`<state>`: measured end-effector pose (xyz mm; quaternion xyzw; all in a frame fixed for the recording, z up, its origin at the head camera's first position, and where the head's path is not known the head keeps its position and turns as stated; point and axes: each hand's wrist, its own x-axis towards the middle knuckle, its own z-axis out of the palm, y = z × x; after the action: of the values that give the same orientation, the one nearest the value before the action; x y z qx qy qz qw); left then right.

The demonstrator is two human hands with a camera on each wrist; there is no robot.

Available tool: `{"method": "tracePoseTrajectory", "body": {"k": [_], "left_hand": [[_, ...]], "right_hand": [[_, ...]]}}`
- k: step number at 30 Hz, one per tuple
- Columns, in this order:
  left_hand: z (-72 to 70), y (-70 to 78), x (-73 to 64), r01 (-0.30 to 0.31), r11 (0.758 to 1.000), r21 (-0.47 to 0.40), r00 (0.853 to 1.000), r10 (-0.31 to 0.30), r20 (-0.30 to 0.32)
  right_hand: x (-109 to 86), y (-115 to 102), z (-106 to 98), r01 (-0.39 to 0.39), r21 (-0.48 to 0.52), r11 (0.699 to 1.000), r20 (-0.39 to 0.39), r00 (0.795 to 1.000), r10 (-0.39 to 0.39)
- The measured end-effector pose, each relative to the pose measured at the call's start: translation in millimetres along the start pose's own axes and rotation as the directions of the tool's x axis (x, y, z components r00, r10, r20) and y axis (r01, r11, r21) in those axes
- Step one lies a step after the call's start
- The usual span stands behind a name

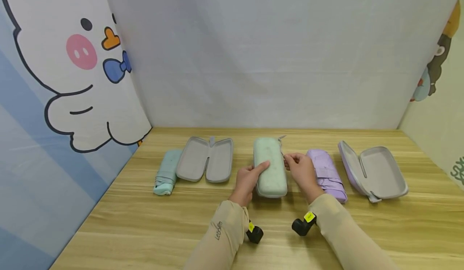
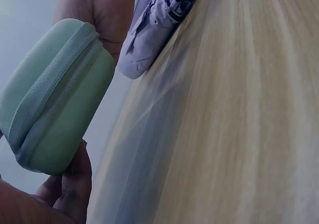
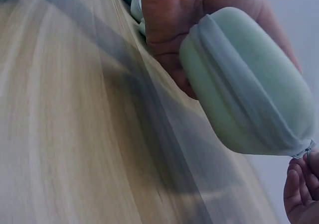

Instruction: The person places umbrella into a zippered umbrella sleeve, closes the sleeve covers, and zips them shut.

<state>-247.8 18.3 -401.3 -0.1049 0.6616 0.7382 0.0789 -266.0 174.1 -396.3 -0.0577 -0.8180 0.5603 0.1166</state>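
A mint-green hard zip case [image 1: 270, 169], lid on top, is raised off the table in the middle. My left hand [image 1: 248, 179] grips it from the left, thumb over the lid and fingers underneath, as the left wrist view shows. At the case's right side, my right hand [image 1: 301, 169] pinches the zipper pull with thumb and fingertips. A grey zipper band [image 3: 239, 84] runs round the near end with its two halves together. Whatever lies inside is hidden. Just right of my right hand lies a folded purple umbrella [image 1: 326, 173].
On the left lie a folded teal umbrella [image 1: 168, 171] and an opened case with grey lining [image 1: 193, 159]. At the right is another opened case, purple outside and grey inside [image 1: 384, 173]. A pale curtain [image 1: 272, 60] stands behind the wooden table [image 1: 137, 229].
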Motion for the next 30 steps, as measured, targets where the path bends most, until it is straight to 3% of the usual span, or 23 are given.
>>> {"method": "tracePoseTrajectory", "body": {"k": [13,20,30], "left_hand": [[0.5,-2.3,1.6,-0.005,1.0,-0.009,1.0,0.005,-0.007],[1.2,-3.1,2.0,0.017,1.0,-0.015,0.999,-0.017,-0.033],[3.6,-2.8,1.3,0.0,1.0,-0.026,1.0,-0.001,-0.028]], "right_hand": [[-7.2,2,3,0.068,0.003,0.998,-0.047,0.997,-0.068],[-10.6,4,2,0.058,-0.056,0.997,-0.026,0.998,-0.059],[-13.4,4,1,0.04,-0.007,0.999,-0.041,0.998,-0.04]]}}
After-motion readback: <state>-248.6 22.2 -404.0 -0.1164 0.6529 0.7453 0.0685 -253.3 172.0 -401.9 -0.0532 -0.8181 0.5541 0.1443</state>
